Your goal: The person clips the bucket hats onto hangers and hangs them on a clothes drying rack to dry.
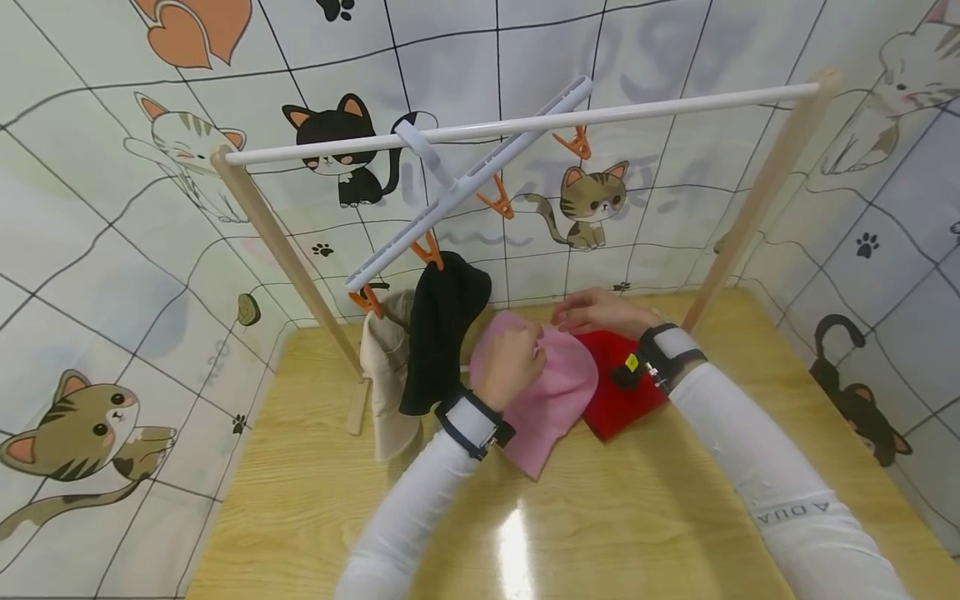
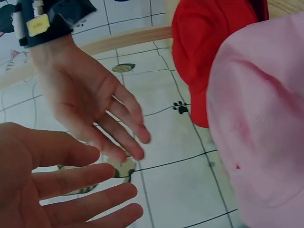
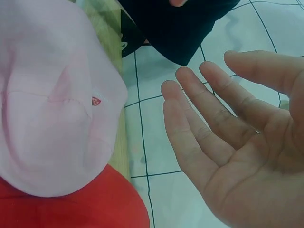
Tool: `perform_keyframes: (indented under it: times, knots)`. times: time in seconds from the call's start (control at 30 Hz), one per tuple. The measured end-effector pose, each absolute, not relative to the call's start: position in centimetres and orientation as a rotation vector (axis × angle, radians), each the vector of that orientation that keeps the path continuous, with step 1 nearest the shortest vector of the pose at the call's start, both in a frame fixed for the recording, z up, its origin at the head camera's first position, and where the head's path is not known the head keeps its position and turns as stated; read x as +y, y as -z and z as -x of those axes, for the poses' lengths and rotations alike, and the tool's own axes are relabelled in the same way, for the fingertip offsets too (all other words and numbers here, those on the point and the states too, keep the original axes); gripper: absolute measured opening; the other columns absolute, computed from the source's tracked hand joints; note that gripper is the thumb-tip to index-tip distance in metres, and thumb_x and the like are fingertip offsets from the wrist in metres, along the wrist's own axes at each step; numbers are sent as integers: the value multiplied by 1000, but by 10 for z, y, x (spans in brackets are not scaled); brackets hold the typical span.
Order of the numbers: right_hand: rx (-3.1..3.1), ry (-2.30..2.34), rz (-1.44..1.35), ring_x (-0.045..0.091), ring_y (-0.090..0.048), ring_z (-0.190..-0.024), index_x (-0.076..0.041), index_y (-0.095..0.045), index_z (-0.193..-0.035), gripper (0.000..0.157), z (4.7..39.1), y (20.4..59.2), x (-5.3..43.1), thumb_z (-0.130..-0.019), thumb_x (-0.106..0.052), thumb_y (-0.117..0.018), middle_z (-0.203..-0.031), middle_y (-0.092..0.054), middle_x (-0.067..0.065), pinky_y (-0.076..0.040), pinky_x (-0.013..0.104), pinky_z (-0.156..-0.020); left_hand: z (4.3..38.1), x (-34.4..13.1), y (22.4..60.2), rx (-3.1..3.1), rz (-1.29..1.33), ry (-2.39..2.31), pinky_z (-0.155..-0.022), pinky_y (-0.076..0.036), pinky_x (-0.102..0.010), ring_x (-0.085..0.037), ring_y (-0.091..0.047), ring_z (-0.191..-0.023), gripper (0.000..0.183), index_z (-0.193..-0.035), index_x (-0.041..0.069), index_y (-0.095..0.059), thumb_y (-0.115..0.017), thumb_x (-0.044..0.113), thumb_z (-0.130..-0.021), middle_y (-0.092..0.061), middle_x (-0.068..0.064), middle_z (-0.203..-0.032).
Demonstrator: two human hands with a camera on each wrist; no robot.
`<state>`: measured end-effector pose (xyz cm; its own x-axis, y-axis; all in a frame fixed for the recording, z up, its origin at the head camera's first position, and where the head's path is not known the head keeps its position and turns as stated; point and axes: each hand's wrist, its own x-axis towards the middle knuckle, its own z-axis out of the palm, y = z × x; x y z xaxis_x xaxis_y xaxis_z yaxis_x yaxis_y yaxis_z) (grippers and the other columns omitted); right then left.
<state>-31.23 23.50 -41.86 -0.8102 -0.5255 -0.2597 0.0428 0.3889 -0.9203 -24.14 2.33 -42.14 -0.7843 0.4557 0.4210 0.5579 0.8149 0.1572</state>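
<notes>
A pink fabric hat (image 1: 551, 392) with a small red mark sits at the middle of the table, overlapping a red hat (image 1: 618, 392) on its right. My left hand (image 1: 510, 367) is over the pink hat in the head view, holding nothing; its fingers look loosely extended in the left wrist view. Just behind the hats, my right hand (image 1: 603, 312) has relaxed, spread fingers and nothing in them. To the left, a black hat (image 1: 442, 333) hangs from an orange clip (image 1: 428, 250), and a beige hat (image 1: 386, 383) from another orange clip (image 1: 366, 300).
A light-blue hanger (image 1: 465, 187) hooks slantwise over a white rod (image 1: 675, 107) on wooden posts (image 1: 757, 200). Two more orange clips on the hanger hold nothing. Behind stands a wall (image 1: 667, 225) with cat drawings; the wooden table (image 1: 300, 517) spreads in front.
</notes>
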Motion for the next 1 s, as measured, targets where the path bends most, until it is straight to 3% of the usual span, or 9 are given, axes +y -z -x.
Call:
perform_keyframes:
  times: [0.37,0.53,0.73,1.0]
  knots:
    - [2144,1468,406,44,-50,-118,4,-50,-130,37,305,427,246,-96,-10,-56,-127,-53,27,-37,52,-100,250,36,451,-2923,683,609,-53,-44,-24,-16,-59,-68,21,-108,5,-67,-67,13,-89,-68,-6,-93]
    - [2120,1481,408,45,-49,-119,5,-49,-130,37,303,433,250,-97,-11,-54,-129,-50,31,-35,55,-102,251,47,465,-2989,753,620,-63,-48,-27,-17,-61,-78,30,-118,6,-64,-68,16,-89,-66,-7,-100]
    - [2145,1470,369,44,-50,-119,2,-52,-129,36,301,440,257,-97,-15,-57,-126,-55,25,-37,53,-101,252,60,483,-3110,765,655,-84,-49,-30,-17,-60,-101,38,-125,8,-59,-68,19,-90,-61,-7,-120]
    - [2131,1507,372,46,-50,-118,7,-50,-130,39,296,445,263,-97,-14,-55,-129,-52,31,-38,51,-100,250,72,504,-3145,840,600,-88,-46,-30,-17,-54,-103,50,-129,6,-54,-71,18,-84,-54,-7,-118]
